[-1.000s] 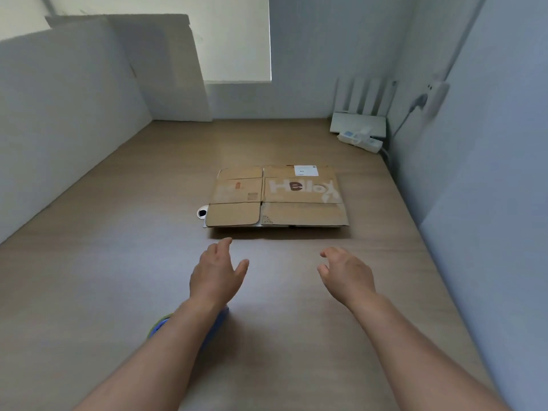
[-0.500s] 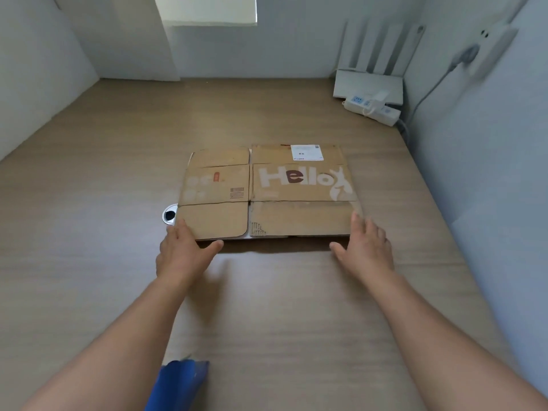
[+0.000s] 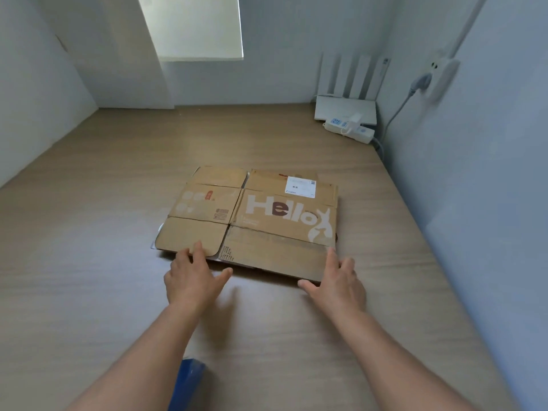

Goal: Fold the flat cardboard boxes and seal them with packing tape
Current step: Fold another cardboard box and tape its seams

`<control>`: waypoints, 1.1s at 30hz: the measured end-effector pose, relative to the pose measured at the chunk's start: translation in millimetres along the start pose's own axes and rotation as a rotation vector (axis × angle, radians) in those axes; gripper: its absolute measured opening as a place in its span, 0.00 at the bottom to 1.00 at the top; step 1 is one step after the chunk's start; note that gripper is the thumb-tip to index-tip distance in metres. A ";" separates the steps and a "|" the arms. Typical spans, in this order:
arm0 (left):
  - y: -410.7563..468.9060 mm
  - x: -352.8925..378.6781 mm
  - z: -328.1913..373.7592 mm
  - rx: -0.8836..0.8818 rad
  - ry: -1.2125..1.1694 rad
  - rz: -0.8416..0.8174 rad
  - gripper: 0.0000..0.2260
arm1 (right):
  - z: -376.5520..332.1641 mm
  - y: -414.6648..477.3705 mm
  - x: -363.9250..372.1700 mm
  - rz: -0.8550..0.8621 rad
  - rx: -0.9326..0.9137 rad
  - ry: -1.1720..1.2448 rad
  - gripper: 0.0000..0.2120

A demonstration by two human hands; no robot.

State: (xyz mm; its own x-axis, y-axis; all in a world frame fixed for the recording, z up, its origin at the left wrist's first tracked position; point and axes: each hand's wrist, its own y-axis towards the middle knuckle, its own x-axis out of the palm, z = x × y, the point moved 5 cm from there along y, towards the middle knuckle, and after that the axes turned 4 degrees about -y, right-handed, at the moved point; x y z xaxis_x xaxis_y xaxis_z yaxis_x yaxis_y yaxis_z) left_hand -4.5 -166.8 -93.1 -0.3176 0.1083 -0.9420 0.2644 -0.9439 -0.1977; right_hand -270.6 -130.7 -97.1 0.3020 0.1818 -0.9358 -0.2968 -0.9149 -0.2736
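As the flat cardboard box (image 3: 258, 221) lay collapsed on the table (image 3: 89, 262), the left hand (image 3: 192, 280) and right hand (image 3: 338, 284) rested straight-fingered on its near edge, well apart at either corner. Such spacing likely suited an even lift.

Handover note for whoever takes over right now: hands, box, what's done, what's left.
Left hand: open, fingers resting on the near left flap of the flat cardboard box.
Right hand: open, at the box's near right corner.
Box lies flat on the wooden table, Hello print up.
Done: nothing folded or taped.
Left: open it up, fold flaps, tape seams.
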 end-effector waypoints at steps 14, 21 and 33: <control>59.7 -7.0 -40.2 -0.037 -0.124 -0.127 0.53 | 12.4 29.4 4.5 -0.001 -0.019 -0.006 0.45; 38.8 -12.7 -36.5 -0.035 0.079 -0.134 0.41 | 11.5 7.6 -23.4 0.217 -0.032 0.182 0.33; -51.0 -154.0 18.6 0.284 -0.539 0.445 0.15 | 7.4 -38.3 -139.0 0.498 0.067 1.089 0.14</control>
State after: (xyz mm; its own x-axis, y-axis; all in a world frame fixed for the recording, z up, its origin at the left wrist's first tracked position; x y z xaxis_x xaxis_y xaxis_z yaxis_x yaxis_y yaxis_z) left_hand 14.1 -141.1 67.1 -0.6569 -0.4004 -0.6389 0.2503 -0.9151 0.3162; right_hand -308.0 -118.2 41.8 0.7386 -0.6169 -0.2717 -0.6357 -0.7716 0.0239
